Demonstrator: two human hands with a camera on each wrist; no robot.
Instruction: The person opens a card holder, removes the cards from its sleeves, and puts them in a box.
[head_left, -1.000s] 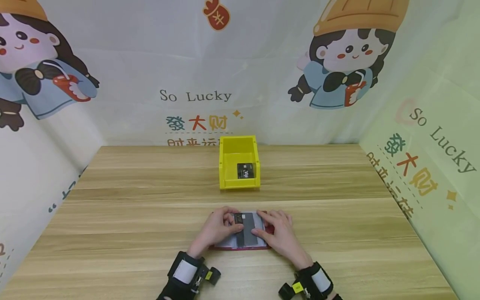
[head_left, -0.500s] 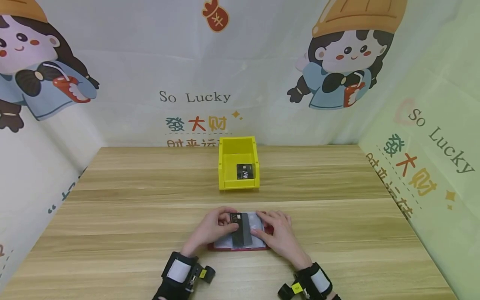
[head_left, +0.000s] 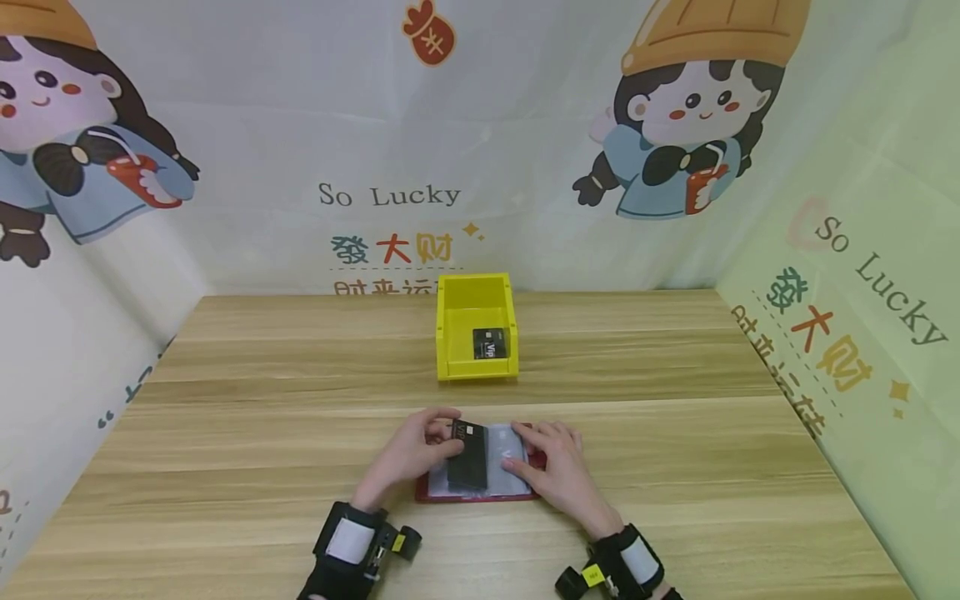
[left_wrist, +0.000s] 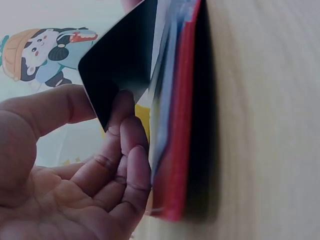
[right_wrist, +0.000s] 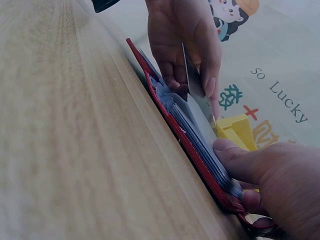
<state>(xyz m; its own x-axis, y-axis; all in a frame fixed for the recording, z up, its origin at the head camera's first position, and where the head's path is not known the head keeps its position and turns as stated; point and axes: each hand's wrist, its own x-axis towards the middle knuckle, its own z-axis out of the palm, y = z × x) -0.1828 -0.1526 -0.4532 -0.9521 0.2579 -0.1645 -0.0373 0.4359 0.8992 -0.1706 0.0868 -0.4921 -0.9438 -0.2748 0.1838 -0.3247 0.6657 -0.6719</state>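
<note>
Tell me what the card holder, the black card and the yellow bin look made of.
Card holder: red cover, likely faux leather, with clear glossy plastic sleeves. Black card: thin rigid plastic, smooth dark face. Yellow bin: moulded plastic, uniform colour, slight sheen.

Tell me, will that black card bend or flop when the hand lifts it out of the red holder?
Probably not: the black card stays flat and straight-edged though the left hand pinches only one end. It looks thin and glossy, so likely light and a bit slippery. The red holder has soft clear sleeves that look floppier.

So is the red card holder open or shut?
Open: the red card holder lies spread flat, clear sleeves exposed, under both hands.
</note>
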